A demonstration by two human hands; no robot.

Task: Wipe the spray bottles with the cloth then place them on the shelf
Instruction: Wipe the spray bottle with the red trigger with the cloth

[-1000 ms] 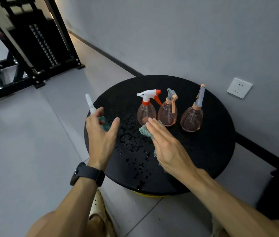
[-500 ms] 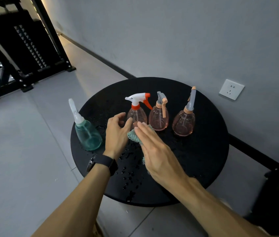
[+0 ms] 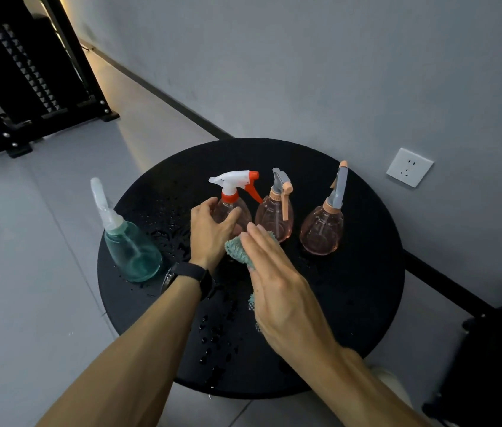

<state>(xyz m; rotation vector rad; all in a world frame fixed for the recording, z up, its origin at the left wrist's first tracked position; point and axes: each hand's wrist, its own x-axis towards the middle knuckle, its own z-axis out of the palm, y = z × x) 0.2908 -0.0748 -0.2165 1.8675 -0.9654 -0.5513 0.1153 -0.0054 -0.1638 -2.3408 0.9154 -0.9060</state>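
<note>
Seemingly barely begun: all four bottles stand on the wet table (image 3: 366, 303), left hand (image 3: 209, 232) curling round the red-triggered bottle (image 3: 232, 208), flat-fingered right hand (image 3: 277, 282) pressing the cloth (image 3: 237, 249).

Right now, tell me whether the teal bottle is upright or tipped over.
Upright. The teal bottle stands on its base near the left edge of the round black table, its nozzle pointing up, untouched by either hand.

Round black table (image 3: 351, 303), wet with droplets, 3 pink spray bottles (image 3: 322, 232), 1 teal bottle (image 3: 134, 254)
</note>
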